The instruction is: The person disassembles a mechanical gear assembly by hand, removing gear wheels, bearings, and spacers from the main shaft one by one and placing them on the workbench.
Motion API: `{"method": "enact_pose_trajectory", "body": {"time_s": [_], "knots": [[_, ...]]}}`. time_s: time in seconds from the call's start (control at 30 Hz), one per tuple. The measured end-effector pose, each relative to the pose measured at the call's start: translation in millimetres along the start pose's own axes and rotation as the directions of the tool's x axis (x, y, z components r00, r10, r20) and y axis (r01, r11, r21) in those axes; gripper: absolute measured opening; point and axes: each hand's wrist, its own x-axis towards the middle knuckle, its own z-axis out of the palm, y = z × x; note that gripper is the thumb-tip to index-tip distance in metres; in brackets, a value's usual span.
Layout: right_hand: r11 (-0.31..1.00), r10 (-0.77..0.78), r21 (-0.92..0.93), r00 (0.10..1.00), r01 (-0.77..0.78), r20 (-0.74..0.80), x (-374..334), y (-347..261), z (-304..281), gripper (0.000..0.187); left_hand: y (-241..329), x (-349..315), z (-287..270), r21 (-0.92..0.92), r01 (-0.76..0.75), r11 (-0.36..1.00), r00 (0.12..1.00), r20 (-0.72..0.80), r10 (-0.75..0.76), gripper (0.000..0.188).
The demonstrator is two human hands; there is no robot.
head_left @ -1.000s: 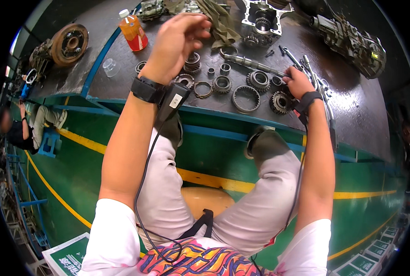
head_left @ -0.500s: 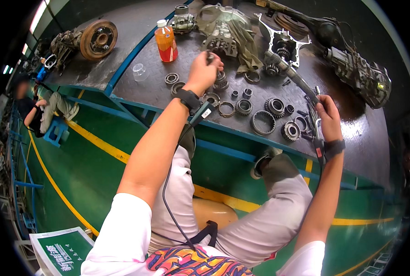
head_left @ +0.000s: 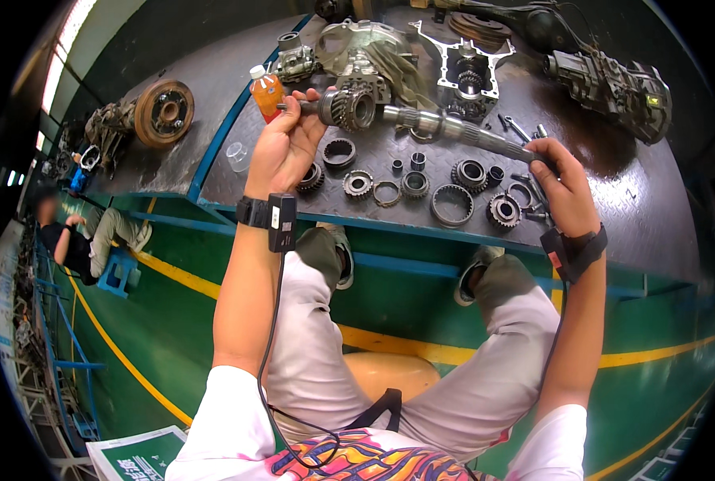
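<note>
My left hand (head_left: 281, 152) is raised above the left part of the bench, thumb and fingers closed on the stub end of a short gear shaft (head_left: 348, 110). Its toothed gear points right, with the open bore facing the long shaft. A long stepped, splined transmission shaft (head_left: 450, 131) is in my right hand (head_left: 564, 180), gripped at its right end. That shaft slants gently, its far tip close to the gear; whether they touch I cannot tell. Below lie bearing rings, a large toothed ring (head_left: 452, 205), a gear (head_left: 504, 210) and a hub gear (head_left: 470, 175).
A steel bench (head_left: 646, 208) carries an orange drink bottle (head_left: 266, 92), a clear cup (head_left: 236, 156), a gearbox housing (head_left: 361, 48), an open casing (head_left: 470, 76) and another gearbox (head_left: 614, 92). Wrenches (head_left: 520, 128) lie beyond my right hand. A person (head_left: 73, 240) sits at the left.
My left hand has taken up the short gear shaft and turned palm up. In my right hand the long shaft has swung flatter, its tip moving left toward the gear.
</note>
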Motion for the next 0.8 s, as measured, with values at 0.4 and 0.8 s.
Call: {"method": "enact_pose_trajectory", "body": {"time_s": [0.4,0.8], "knots": [[0.992,-0.059,-0.114,0.998,0.061,0.022,3,5,24,0.019,-17,-9,19,0.274,-0.030,0.961,0.999,-0.021,0.037,0.018],[0.996,0.007,-0.087,1.000,-0.009,-0.025,-4,-4,33,0.018,-28,-7,21,0.311,-0.108,0.944,0.991,-0.038,0.127,0.013]]}}
